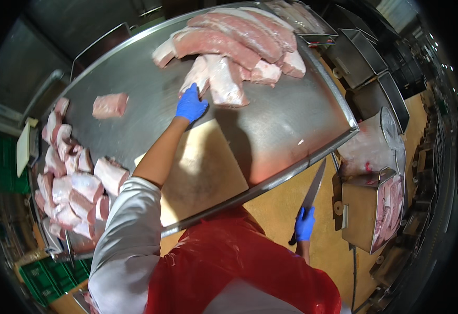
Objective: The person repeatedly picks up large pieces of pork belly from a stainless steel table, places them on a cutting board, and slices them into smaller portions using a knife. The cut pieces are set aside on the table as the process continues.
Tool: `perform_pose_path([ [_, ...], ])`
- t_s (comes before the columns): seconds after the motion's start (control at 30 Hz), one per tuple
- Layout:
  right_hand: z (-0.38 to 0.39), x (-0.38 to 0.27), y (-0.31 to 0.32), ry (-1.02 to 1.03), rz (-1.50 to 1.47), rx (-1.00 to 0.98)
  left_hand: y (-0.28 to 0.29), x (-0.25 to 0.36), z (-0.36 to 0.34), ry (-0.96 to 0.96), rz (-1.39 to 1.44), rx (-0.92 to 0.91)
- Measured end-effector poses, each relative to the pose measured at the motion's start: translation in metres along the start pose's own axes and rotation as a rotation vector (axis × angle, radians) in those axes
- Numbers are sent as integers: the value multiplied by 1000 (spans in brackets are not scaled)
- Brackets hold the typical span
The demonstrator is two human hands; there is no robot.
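Observation:
My left hand [191, 106], in a blue glove, reaches across the metal table [292, 120]. Its fingers close over the near end of a pale pink slab of raw meat [196, 76]. Beside that slab lies another thick, fatty slab [224, 81], and behind both is a pile of long meat slabs [239, 39]. Low on the right, off the table's edge, my right hand [305, 224], also gloved in blue, grips a long knife [313, 187] by its dark handle, blade pointing up and away. A pale cutting board [203, 167] lies under my left forearm.
Many cut meat chunks [74, 183] are heaped at the table's left end; a single block [109, 105] sits apart. On the right stand a metal bin holding meat [388, 209] and a plastic-lined container [367, 146]. Green crates [51, 277] are at lower left.

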State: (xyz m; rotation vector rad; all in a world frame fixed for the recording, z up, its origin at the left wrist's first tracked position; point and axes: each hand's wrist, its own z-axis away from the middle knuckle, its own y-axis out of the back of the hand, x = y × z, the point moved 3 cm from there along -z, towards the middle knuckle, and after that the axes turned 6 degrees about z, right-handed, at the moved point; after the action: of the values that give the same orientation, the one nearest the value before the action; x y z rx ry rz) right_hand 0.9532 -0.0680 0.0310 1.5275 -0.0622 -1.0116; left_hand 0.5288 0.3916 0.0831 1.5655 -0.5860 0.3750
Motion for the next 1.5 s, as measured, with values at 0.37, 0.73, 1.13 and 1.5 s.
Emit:
perform_pose_path([
  [0.37,22,59,-13,-377,-153,49,-5,122,-297,-523,-205,-70],
  [0.73,-23,25,2,-318,-109,113,-42,225,-364,-241,-475,-350],
  [1.13,-8,59,-20,-312,-141,80,16,157,-195,-428,-508,138],
  [1.5,-89,7,-3,-131,-166,-45,8,-103,-115,352,-107,-173],
])
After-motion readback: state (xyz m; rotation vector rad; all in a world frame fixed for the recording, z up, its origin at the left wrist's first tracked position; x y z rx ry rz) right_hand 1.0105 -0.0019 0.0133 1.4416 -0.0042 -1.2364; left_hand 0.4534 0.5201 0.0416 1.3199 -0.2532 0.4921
